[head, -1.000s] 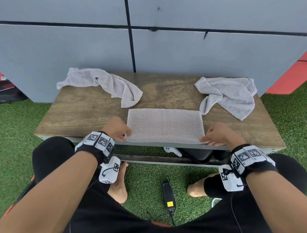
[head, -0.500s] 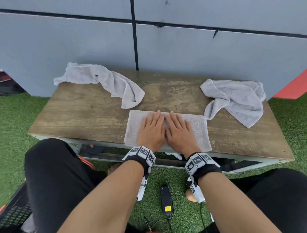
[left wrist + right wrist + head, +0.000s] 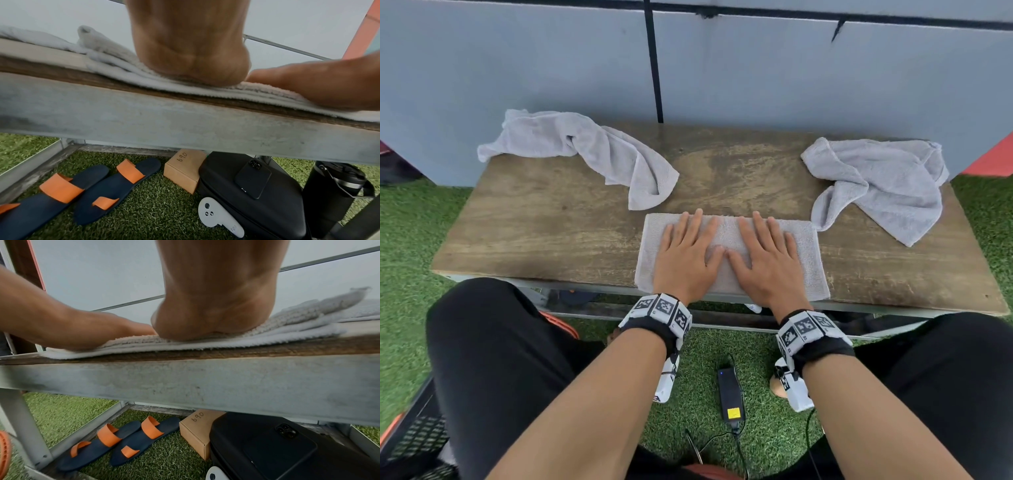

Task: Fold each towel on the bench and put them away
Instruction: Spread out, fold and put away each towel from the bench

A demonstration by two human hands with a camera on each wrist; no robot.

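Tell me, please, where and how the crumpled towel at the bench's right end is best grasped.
Probably pinch the right towel by the corner tail hanging toward the folded towel, coming from above with the right hand: that tail lies free on the bench.

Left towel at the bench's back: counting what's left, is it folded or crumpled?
Crumpled: the left towel lies twisted in loose bunches, no flat layers.

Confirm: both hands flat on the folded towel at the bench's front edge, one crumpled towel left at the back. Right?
Not quite. Both the left hand and right hand press flat on the folded towel at the bench front edge, but the head view shows two crumpled towels at the back: the left towel and the right towel.
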